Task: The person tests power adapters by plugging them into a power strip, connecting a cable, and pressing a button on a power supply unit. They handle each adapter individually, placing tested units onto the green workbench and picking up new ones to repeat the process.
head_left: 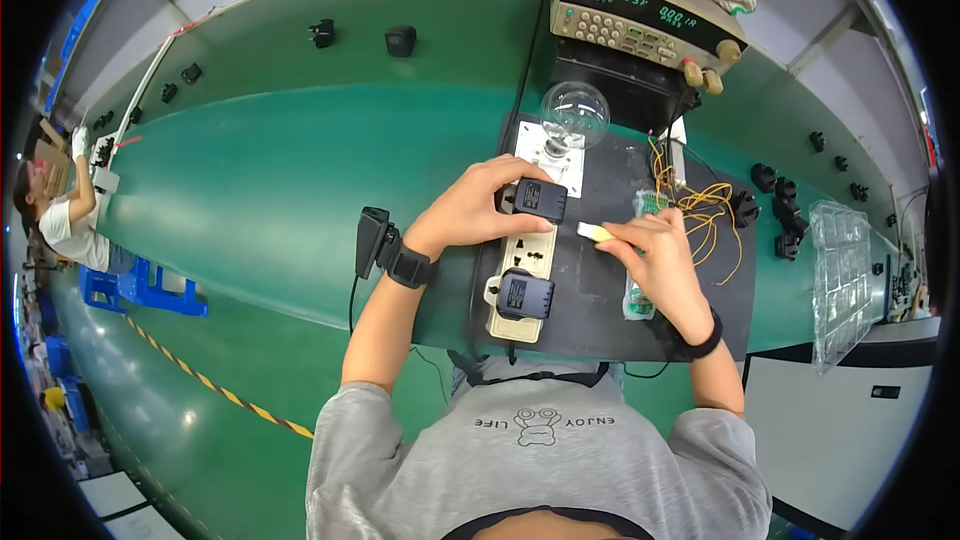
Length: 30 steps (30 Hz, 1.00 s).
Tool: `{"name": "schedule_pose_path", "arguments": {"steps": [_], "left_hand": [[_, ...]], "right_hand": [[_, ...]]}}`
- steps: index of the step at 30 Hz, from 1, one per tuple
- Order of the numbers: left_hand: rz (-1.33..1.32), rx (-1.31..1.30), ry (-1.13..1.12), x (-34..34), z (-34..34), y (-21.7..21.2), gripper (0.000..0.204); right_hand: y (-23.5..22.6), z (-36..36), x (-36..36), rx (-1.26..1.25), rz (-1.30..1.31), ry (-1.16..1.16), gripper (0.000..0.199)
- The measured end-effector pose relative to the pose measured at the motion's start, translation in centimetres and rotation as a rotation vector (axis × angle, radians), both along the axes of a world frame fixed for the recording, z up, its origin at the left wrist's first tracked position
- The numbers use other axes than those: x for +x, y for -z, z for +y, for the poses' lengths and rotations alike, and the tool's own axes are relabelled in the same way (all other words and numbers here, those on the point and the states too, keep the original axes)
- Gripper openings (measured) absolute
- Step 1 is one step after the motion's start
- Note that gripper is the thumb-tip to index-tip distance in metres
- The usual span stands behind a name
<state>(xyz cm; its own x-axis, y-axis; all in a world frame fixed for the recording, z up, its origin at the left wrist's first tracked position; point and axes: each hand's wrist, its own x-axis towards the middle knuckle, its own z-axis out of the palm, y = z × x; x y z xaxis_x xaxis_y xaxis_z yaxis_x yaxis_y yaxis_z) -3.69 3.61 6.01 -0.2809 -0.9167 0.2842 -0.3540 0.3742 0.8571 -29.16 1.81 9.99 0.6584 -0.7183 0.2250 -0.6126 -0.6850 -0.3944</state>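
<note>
My left hand (472, 206) grips a black power adapter (541, 200) between thumb and fingers, at the upper part of a cream power strip (534, 253). Whether this adapter is fully seated in the strip is hidden. A second black adapter (526, 296) sits plugged in at the strip's near end. My right hand (655, 252) pinches a small connector (592, 231) with a white tip and a yellowish body, held just right of the strip and apart from the adapters. Beneath and beside that hand, a green circuit board (638, 302) lies on the dark mat (590, 320).
A clear glass bulb (575, 115) stands on a white base beyond the strip. Behind it is a bench power supply (650, 10) with a lit display. Yellow wires (708, 210) tangle at right, near several black adapters (788, 215) and a clear plastic tray (840, 285). A co-worker (70, 210) sits far left.
</note>
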Motion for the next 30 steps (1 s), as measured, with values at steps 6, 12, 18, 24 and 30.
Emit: {"name": "schedule_pose_path", "arguments": {"steps": [6,12,18,24,30], "left_hand": [[0.652,-0.198,-0.124,1.1,-0.4,-1.2,0.048],[0.126,-0.327,-0.955,4.7,-8.7,1.8,0.049],[-0.131,-0.225,-1.051,6.9,-14.0,6.9,0.08],[0.123,-0.299,-1.031,6.1,-13.2,6.7,0.088],[0.314,-0.227,-1.029,5.3,-10.1,6.5,0.077]], "right_hand": [[1.2,2.9,-2.4,0.032,-0.13,0.047,0.019],[1.6,5.8,-2.0,0.032,-0.187,-0.012,0.025],[2.2,6.9,-0.6,-0.031,-0.245,-0.01,0.029],[2.6,7.0,-0.2,-0.021,-0.293,-0.006,0.028],[2.2,7.0,0.0,-0.061,-0.283,-0.012,0.027]]}}
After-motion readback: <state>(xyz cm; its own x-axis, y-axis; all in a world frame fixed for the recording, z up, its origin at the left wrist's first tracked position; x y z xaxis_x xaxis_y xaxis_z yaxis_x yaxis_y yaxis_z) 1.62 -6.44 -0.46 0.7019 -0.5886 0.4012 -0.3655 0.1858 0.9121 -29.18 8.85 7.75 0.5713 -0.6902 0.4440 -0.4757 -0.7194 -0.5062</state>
